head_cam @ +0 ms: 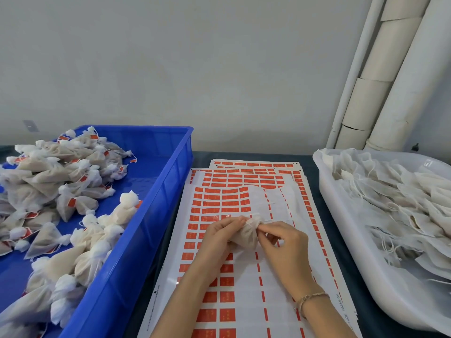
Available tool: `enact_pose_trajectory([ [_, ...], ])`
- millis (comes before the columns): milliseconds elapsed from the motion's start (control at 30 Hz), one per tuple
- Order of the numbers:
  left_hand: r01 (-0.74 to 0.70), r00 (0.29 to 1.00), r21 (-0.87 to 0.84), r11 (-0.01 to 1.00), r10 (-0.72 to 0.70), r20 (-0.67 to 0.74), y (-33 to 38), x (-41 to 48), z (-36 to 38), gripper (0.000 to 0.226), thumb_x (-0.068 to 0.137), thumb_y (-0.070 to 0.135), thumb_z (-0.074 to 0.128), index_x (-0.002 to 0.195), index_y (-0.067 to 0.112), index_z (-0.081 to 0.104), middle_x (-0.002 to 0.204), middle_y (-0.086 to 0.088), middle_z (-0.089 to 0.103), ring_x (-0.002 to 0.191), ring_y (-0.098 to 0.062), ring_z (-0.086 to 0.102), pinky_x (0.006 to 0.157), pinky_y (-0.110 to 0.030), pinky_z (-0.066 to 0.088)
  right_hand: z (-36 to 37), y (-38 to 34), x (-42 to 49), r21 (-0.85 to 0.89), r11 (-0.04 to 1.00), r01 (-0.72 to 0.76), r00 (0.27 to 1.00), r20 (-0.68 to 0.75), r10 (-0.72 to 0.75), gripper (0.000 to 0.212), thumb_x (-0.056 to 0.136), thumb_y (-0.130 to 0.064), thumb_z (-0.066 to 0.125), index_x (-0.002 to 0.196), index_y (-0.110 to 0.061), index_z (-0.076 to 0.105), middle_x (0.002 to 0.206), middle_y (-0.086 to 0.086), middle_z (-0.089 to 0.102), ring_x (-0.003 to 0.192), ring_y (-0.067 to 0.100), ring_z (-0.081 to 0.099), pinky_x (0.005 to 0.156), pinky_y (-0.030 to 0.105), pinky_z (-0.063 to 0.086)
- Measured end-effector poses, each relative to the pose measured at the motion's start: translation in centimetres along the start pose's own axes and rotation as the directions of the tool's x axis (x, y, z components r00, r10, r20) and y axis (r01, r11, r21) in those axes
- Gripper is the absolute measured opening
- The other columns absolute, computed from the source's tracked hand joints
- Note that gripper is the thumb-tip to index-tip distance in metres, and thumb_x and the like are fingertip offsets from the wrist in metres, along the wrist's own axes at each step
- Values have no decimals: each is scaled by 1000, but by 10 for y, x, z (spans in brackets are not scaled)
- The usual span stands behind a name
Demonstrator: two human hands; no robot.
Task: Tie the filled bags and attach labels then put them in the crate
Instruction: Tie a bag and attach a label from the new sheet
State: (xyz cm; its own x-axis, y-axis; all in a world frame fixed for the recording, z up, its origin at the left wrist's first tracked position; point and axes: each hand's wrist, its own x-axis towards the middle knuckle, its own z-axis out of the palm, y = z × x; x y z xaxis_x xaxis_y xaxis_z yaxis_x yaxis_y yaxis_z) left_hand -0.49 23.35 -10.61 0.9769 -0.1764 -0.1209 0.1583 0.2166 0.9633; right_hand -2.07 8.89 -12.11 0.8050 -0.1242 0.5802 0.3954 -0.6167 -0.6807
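A small filled mesh bag [249, 234] is held between both hands above the label sheets. My left hand [222, 234] grips its left side near the gathered neck. My right hand [280, 240] pinches the neck from the right. Sheets of red labels [219, 201] lie stacked on the table under the hands, with many labels peeled off the middle columns. The blue crate [151, 198] at the left holds several tied bags with red labels [73, 181].
A white tray [346, 230] at the right holds a pile of untied filled bags [395, 196] with loose strings. Cardboard tubes [380, 76] lean in the far right corner against the wall. The dark tabletop [314, 196] shows between sheets and tray.
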Motion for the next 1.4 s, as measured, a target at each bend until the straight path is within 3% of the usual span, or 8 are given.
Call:
enact_pose_trajectory([
  [233,-33,999,32,999,32,28,6,0,-6,36,75,35,68,99,9,75,97,-11,71,89,-23,65,83,-34,53,-4,-7,0,71,997,38,999,-35,-36,24,73,-22,69,95,-13,76,86,-9,68,72,-5,59,71,-2,44],
  [433,-73,997,12,997,73,-40,7,0,-5,38,64,40,73,91,14,76,89,-4,70,81,-16,65,67,-25,51,-6,-13,-1,114,992,61,998,-42,-57,27,73,-22,68,97,-13,74,88,-14,64,76,-6,59,72,-2,44],
  [733,-74,997,125,989,72,16,3,-2,-7,16,82,24,68,90,13,75,91,-6,72,85,-22,66,73,-28,53,-4,-17,-4,130,985,113,993,-3,-114,28,71,-19,71,96,-8,75,90,-10,65,80,-5,59,74,-1,44],
  [933,-24,997,117,993,15,71,5,-4,-6,19,73,36,69,83,23,79,90,-5,73,81,-20,67,75,-29,55,-3,-10,-5,74,980,186,982,-38,-183,26,69,-14,73,93,-5,75,88,2,70,83,-2,57,76,0,45],
  [1133,-4,1000,128,992,4,0,1,-2,-3,20,92,30,59,85,31,78,92,4,74,88,-14,70,71,-21,54,1,-4,-3,3,997,81,996,29,-81,23,76,-29,64,96,-18,69,97,-14,55,75,-3,56,69,-4,41],
  [1200,-52,998,167,985,58,-30,1,-3,-1,17,89,42,59,94,37,74,101,13,70,94,-6,67,71,-16,53,1,-2,-3,-31,998,48,996,76,-45,19,81,-37,58,98,-30,59,100,-17,53,77,-2,57,67,-1,44],
  [1267,-170,985,326,930,174,19,-2,-3,1,29,80,54,66,106,41,65,102,23,64,97,1,62,71,-10,50,2,-1,-4,-48,997,54,989,142,-47,14,84,-42,53,97,-40,47,96,-26,48,83,-1,57,67,2,46],
  [1400,-326,942,454,829,324,85,-8,-3,3,26,82,36,73,105,38,63,98,26,62,97,4,58,73,-9,48,6,3,-6,-41,999,34,964,264,-22,18,91,-33,59,95,-40,43,93,-25,50,84,0,58,69,9,51],
])
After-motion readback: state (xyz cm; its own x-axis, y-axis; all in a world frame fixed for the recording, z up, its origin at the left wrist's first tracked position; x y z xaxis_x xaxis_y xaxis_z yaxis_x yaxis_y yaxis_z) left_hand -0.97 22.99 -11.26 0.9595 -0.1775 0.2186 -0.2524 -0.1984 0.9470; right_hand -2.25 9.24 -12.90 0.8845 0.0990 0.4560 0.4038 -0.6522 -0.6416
